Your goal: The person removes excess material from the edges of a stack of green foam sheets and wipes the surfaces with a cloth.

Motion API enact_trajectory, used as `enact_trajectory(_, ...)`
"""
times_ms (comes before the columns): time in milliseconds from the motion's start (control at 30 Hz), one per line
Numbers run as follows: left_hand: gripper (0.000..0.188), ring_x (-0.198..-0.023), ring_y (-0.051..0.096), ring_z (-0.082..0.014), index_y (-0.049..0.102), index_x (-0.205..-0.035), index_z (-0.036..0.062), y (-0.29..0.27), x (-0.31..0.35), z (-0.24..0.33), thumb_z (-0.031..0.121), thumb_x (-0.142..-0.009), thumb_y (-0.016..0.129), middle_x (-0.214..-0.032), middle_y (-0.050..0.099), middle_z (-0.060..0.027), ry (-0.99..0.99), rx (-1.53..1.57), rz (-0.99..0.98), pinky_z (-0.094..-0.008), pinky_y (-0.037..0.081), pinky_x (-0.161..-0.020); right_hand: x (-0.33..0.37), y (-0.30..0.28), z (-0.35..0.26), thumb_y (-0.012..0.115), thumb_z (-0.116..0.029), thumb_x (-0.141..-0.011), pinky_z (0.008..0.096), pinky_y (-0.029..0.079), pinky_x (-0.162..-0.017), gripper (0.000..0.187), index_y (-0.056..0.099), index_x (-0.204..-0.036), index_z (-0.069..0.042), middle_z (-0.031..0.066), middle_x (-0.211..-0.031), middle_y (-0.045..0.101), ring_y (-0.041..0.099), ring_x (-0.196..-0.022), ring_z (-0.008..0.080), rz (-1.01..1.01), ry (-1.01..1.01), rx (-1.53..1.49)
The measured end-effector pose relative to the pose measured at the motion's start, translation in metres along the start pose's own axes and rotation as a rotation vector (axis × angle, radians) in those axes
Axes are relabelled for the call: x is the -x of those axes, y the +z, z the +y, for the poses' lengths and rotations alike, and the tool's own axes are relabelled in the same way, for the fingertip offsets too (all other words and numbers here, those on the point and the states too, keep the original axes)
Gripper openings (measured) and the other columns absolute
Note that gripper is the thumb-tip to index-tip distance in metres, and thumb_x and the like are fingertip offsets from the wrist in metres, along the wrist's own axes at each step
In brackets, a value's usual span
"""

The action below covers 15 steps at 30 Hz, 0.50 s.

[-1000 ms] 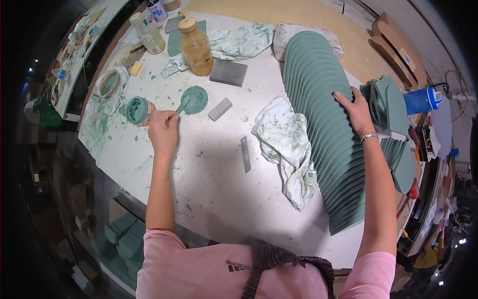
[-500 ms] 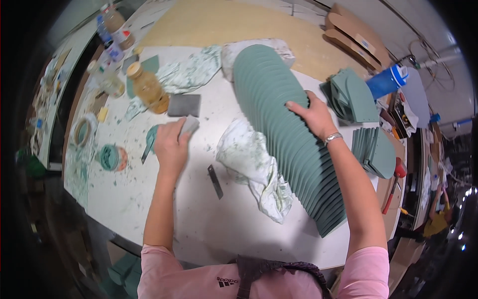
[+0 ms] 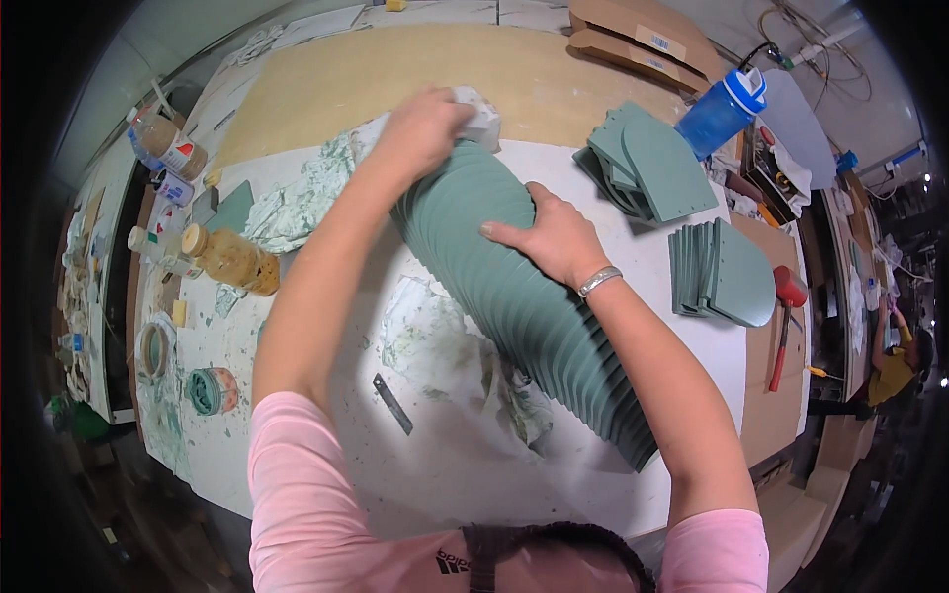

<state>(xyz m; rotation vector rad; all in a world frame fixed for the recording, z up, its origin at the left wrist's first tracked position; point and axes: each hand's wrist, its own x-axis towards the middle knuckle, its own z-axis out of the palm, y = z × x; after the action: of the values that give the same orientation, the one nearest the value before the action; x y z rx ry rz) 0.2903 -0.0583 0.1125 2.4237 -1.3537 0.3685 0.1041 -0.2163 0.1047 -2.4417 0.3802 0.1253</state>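
Note:
A long, fanned row of green rounded panels runs diagonally across the white table. My right hand rests on its middle, thumb spread over the top edges and fingers over the right side. At the row's far end is my left hand, slightly blurred, its fingers curled. Whatever it may hold is hidden. Just beyond them sits a whitish stained block. A green-stained white cloth lies left of the row, partly against it. Nearer me lies a thin dark metal blade.
At left stand a jar of green paste, a tape roll and an amber-coloured bottle. Rightward are loose green panels, a smaller panel stack, a red mallet and a blue bottle.
My left hand, which held a grey block over the left of the table, has moved up and right to the row's far end. My right hand still rests on the panels.

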Motion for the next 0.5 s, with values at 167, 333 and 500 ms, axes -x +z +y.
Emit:
enact_trajectory(167,0.031,-0.093,0.061,-0.0338,0.072,-0.113,0.0064,-0.049,0.053,-0.028,0.004,-0.082,0.068,-0.096,0.066,-0.0148,-0.313,0.058,-0.035,-0.0429,0.049,-0.085,0.0,0.001,0.004,0.072,-0.067,-0.071,0.0426,0.051,-0.093,0.091,0.058,-0.122,0.006,0.0265,-0.115,0.068,0.067,-0.106,0.0381,0.02,-0.024,-0.005)
enact_trajectory(333,0.033,-0.097,0.063,-0.0327,0.072,-0.113,0.0052,-0.034,0.014,-0.023,-0.003,-0.081,0.067,-0.101,0.068,-0.0146,-0.083,0.034,0.195,-0.0408,0.05,-0.086,0.001,-0.003,-0.005,0.072,-0.066,-0.071,0.0429,0.051,-0.093,0.09,0.058,-0.121,0.007,0.0272,-0.115,0.067,0.066,-0.106,0.0383,-0.032,-0.008,0.007)
enact_trajectory(500,0.032,-0.101,0.063,-0.0335,0.072,-0.112,0.0039,-0.026,0.017,-0.041,-0.003,-0.081,0.066,-0.103,0.069,-0.0141,-0.213,0.055,-0.001,-0.0402,0.05,-0.091,0.0,0.001,0.006,0.072,-0.066,-0.071,0.0438,0.051,-0.091,0.088,0.058,-0.119,0.007,0.0274,-0.113,0.067,0.067,-0.104,0.0384,0.036,-0.035,-0.012)
